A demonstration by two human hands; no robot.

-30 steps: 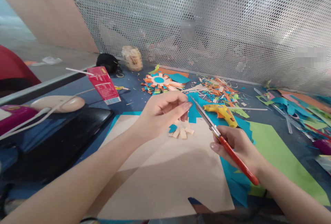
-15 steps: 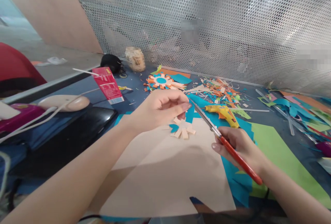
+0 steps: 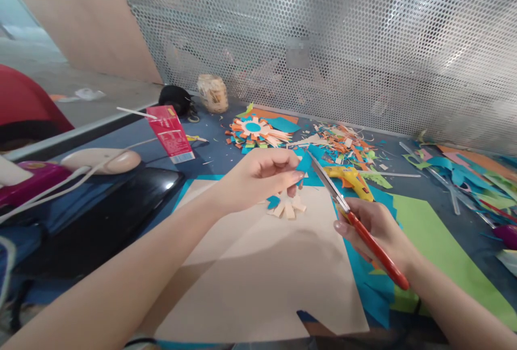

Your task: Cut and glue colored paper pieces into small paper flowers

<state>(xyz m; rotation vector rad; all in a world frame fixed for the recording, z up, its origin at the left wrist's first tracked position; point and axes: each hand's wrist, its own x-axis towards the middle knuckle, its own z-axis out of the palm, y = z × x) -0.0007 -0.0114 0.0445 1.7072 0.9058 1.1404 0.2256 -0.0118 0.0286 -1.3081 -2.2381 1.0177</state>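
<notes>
My left hand (image 3: 258, 177) is closed in a pinch on a small blue paper piece (image 3: 304, 162), held above a large beige sheet (image 3: 258, 274). My right hand (image 3: 375, 231) grips red-handled scissors (image 3: 355, 226), and their blades point up and left to the blue piece. Several small beige cut-offs (image 3: 287, 209) lie on the sheet just under my left fingers.
A yellow glue gun (image 3: 350, 177) lies behind the scissors. A paper flower (image 3: 254, 130), a heap of coloured scraps (image 3: 343, 142), a red carton (image 3: 172, 134) and a green sheet (image 3: 436, 253) lie around. A perforated metal screen (image 3: 323, 37) closes the back. A black tray (image 3: 100, 215) sits left.
My left hand has turned slightly and the blue paper piece now shows at its fingertips by the scissor blades. My right hand with the scissors has barely shifted.
</notes>
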